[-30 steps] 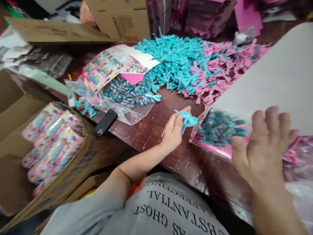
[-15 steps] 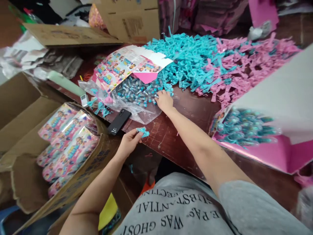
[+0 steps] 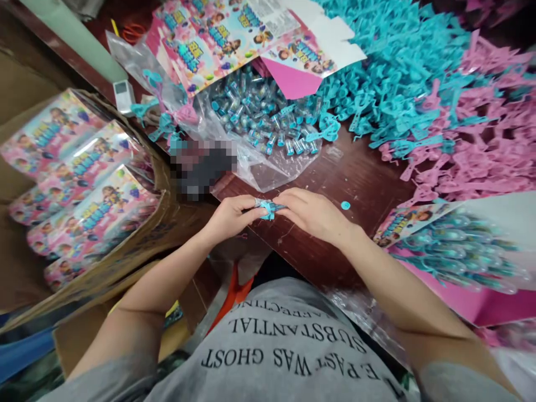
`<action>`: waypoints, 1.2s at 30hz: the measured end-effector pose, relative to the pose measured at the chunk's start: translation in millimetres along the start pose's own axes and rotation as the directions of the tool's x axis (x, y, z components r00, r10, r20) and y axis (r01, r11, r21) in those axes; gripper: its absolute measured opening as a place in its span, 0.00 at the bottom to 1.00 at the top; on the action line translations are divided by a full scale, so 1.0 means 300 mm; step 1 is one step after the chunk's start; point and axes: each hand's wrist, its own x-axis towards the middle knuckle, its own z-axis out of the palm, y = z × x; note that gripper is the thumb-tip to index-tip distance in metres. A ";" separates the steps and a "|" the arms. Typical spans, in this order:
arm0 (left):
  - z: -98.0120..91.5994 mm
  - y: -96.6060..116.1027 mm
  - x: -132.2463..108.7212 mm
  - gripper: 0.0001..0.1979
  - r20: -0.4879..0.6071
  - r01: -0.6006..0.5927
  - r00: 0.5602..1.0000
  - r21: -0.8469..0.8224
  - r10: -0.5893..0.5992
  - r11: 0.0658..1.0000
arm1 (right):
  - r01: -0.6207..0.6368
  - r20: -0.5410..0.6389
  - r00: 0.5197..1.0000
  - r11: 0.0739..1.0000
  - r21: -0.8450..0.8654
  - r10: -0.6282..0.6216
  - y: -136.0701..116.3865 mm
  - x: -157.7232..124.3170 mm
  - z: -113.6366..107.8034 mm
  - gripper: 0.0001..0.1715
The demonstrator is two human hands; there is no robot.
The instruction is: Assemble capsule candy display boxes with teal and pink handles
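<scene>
Left hand: left hand (image 3: 229, 216) pinches one end of the small blue piece (image 3: 266, 207), fingers curled tight.
Right hand: right hand (image 3: 312, 213) grips the other end, fingers pressed together.
Piece: above the table edge (image 3: 301, 254), just in front of the vial bag (image 3: 268, 125).
Risk: tiny part could slip and drop off the edge; loose blue cap (image 3: 345, 205) could roll.
Hidden: piece's shape mostly covered by fingers; a dark object beside the bag is blurred out.
</scene>
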 end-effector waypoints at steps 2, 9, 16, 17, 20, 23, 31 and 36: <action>0.001 0.013 0.003 0.12 0.003 -0.067 0.998 0.071 0.067 0.995 | 0.011 0.022 1.000 0.993 -0.116 -0.009 -0.012 -0.006 -0.006 0.20; 0.002 0.055 -0.016 0.14 0.042 -0.180 0.983 0.390 0.178 0.903 | -0.050 0.013 0.999 0.995 -0.089 0.051 -0.064 -0.024 0.005 0.20; -0.015 0.035 -0.014 0.13 0.043 -0.423 0.871 0.573 0.490 0.702 | -0.525 0.365 0.851 0.578 0.625 0.378 -0.035 0.016 0.007 0.38; -0.023 0.033 -0.009 0.13 0.019 -0.385 0.890 0.566 0.455 0.729 | -0.530 0.364 0.846 0.553 0.642 0.389 -0.016 0.035 0.001 0.40; -0.042 0.022 0.006 0.17 -0.111 -0.168 0.966 0.424 0.235 0.890 | -0.485 0.062 0.849 0.725 0.489 0.525 0.067 0.134 -0.013 0.35; -0.025 0.005 0.017 0.19 -0.170 0.049 0.985 0.139 -0.025 0.989 | -0.609 -0.268 0.749 0.789 0.084 0.606 0.164 0.271 0.001 0.24; 0.080 -0.013 0.025 0.23 -0.119 0.181 0.969 -0.246 -0.215 0.952 | -0.585 -0.211 0.791 0.811 0.012 0.574 0.158 0.215 0.043 0.27; 0.131 0.068 0.016 0.25 0.053 0.246 0.969 -0.315 -0.242 0.917 | -0.271 -0.206 0.844 0.726 0.632 0.495 -0.028 -0.164 0.027 0.18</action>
